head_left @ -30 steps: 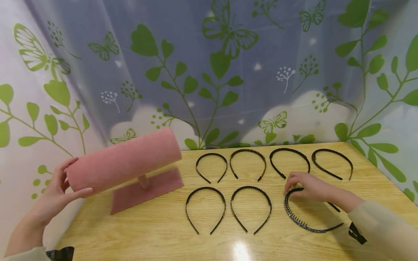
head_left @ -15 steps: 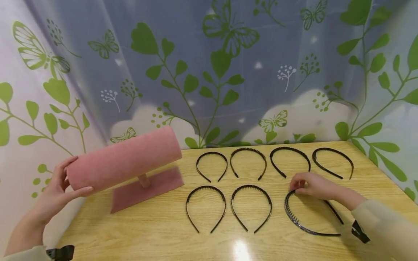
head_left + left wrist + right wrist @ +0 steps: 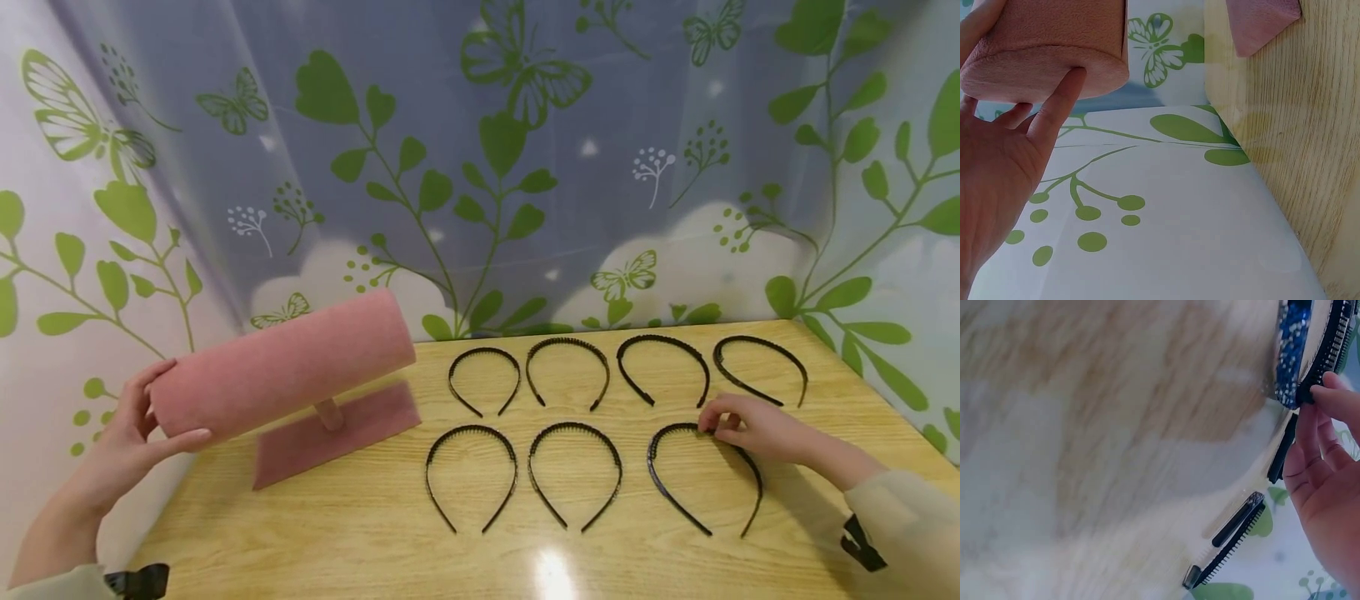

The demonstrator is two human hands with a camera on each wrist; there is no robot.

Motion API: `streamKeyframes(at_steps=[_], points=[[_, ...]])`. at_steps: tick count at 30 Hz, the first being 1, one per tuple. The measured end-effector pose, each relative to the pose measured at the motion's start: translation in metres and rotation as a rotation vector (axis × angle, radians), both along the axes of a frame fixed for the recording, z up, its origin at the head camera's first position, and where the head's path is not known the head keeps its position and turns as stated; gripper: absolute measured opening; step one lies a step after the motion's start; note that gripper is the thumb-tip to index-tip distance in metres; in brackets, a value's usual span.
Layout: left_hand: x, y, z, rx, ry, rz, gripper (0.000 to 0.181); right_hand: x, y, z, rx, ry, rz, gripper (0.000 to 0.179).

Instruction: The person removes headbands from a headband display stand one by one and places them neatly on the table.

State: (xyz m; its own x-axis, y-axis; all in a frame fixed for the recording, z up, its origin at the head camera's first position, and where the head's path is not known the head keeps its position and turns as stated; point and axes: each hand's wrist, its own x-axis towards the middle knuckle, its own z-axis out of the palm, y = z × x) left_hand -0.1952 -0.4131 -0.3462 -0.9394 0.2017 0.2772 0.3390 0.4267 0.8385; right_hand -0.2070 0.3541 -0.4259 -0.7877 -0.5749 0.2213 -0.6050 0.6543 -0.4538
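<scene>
My left hand (image 3: 123, 450) grips the near left end of a pink plush T-bar display stand (image 3: 285, 367). In the left wrist view the thumb presses on the flat round end of its roll (image 3: 1041, 69), with the other fingers partly hidden behind. The stand's base (image 3: 337, 433) is on the table. At the right front, my right hand (image 3: 765, 429) pinches the top of a black toothed headband (image 3: 678, 504) between thumb and fingers. Its ends point toward me. Blue glitter on its outer side (image 3: 1291, 356) shows in the right wrist view.
Two similar headbands, a left one (image 3: 471, 430) and a right one (image 3: 575, 426), lie in the front row. Behind them is a row of several more, among them a plain black one (image 3: 663, 339). A butterfly-and-leaf curtain (image 3: 420, 150) hangs behind the wooden table (image 3: 360, 533).
My right hand has turned the glitter headband so its ends face me instead of rightward, and has moved slightly right. The left hand and the pink stand stay put.
</scene>
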Motion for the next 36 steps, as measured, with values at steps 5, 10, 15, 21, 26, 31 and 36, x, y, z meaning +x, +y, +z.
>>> streamKeyframes(at_steps=[5, 10, 15, 21, 26, 31, 36], points=[[0.002, -0.001, 0.001, -0.007, 0.003, 0.008, 0.091, -0.002, 0.004, 0.001, 0.012, -0.053, -0.032, 0.021], [0.003, -0.002, 0.000, -0.014, 0.005, 0.011, 0.092, -0.005, 0.003, 0.003, 0.024, -0.126, -0.044, 0.020], [0.005, -0.001, 0.000, -0.043, 0.011, 0.023, 0.093, -0.007, 0.002, 0.004, 0.036, -0.144, -0.044, 0.019], [0.006, 0.003, 0.002, -0.080, 0.007, 0.036, 0.093, -0.009, 0.002, 0.005, 0.030, -0.117, -0.019, 0.020], [0.005, 0.006, 0.003, -0.070, 0.003, 0.031, 0.093, -0.007, 0.002, 0.010, 0.005, -0.074, -0.015, 0.020], [0.005, 0.009, 0.003, -0.071, -0.007, 0.034, 0.093, -0.005, -0.003, 0.020, -0.013, -0.117, -0.031, 0.019], [0.001, 0.012, 0.007, -0.114, -0.002, 0.049, 0.094, 0.001, -0.005, 0.030, -0.016, -0.071, -0.008, 0.023]])
